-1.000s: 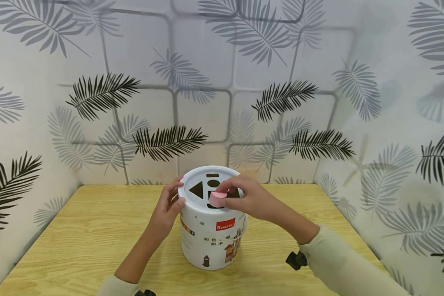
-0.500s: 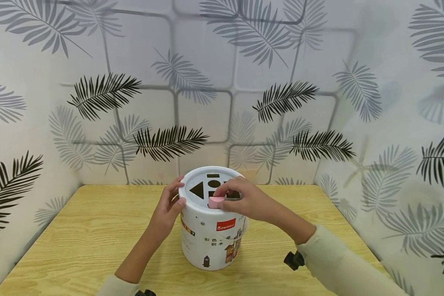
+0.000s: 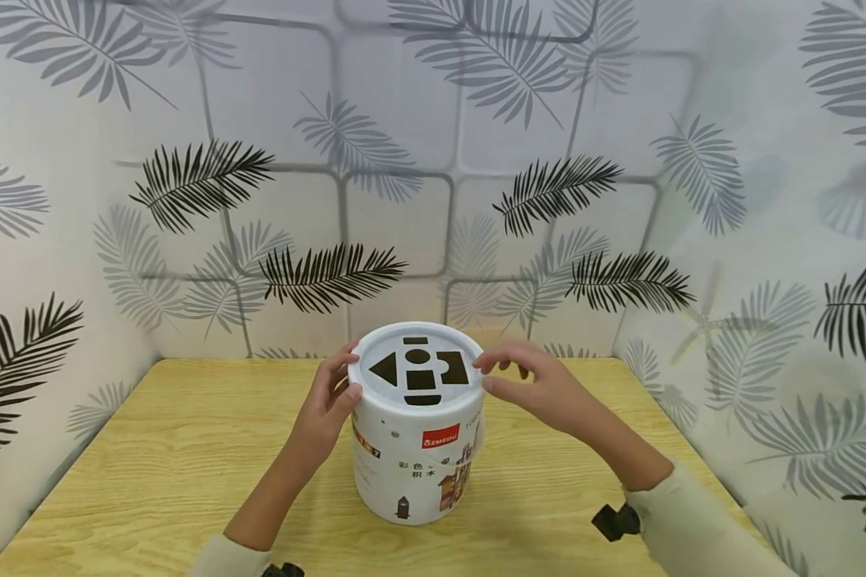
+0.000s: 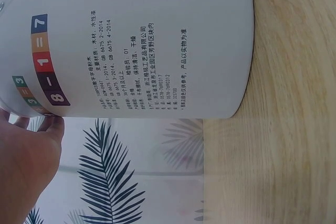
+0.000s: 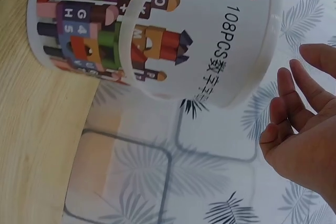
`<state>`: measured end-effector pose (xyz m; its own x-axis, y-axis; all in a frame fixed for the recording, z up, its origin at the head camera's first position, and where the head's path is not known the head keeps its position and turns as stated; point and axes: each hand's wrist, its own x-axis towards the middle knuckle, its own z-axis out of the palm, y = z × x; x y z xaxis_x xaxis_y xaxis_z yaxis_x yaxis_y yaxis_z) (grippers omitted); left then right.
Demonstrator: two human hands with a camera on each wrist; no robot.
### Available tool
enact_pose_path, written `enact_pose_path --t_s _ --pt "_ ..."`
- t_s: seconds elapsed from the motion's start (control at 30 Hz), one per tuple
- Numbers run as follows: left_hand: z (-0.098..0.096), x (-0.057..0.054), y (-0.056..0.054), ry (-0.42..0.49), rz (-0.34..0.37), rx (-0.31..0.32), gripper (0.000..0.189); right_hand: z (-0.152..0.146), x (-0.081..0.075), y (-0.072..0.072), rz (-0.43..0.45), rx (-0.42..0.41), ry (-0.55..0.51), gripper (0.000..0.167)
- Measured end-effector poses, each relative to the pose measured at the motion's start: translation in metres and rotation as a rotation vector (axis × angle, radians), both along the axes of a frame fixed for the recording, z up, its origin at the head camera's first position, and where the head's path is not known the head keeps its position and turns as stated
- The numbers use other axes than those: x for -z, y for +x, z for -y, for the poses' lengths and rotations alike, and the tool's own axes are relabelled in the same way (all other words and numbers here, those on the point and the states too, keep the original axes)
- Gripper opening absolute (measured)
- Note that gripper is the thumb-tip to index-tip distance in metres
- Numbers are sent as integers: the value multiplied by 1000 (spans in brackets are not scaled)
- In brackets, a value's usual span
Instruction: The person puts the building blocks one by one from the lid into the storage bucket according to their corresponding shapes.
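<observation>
A white toy-block bucket [image 3: 397, 481] stands upright on the table, its lid [image 3: 378, 401] cut with triangular, round, square, notched and rounded slots. On the left of the lid's rim, my left hand [image 3: 332, 393] grips the bucket with fingertips at the edge and thumb toward the front. The left wrist view has part of that hand beside the printed label [image 4: 147, 66]. My right hand [image 3: 534, 385] is at the rim's right side, thumb and fingers apart, holding nothing. In the right wrist view, its fingers [image 5: 286, 85] are loosely bent beside the bucket.
A pale wood-grain table [image 3: 188, 465] lies under the bucket. Behind it and at both sides rise walls [image 3: 404, 216] covered in a feather-leaf pattern. The bucket's white carrying handle [image 5: 126, 40] hangs along its side.
My right hand pinched a pink rounded block and pushed it down at the front slot. The block has gone out of sight, and the hand has moved right, off the lid. The left hand stays put.
</observation>
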<state>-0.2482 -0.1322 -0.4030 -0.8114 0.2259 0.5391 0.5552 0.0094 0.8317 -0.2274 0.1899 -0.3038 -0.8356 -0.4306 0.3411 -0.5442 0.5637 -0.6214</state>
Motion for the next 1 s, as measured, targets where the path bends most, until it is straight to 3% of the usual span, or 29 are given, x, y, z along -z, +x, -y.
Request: enact_pose_path --t_s 0.27,0.5,0.77,1.0 --pt "0 -1 1 10 -5 -1 41 -70 18 13 18 133 -15 23" --pt "0 2 0 -10 -1 -18 42 -128 46 26 84 225 30 30" --pt "0 2 0 -9 -3 -15 42 -182 83 35 123 249 75 36" --pt "-1 2 -1 -5 -11 -3 42 -212 113 32 278 227 78 43"
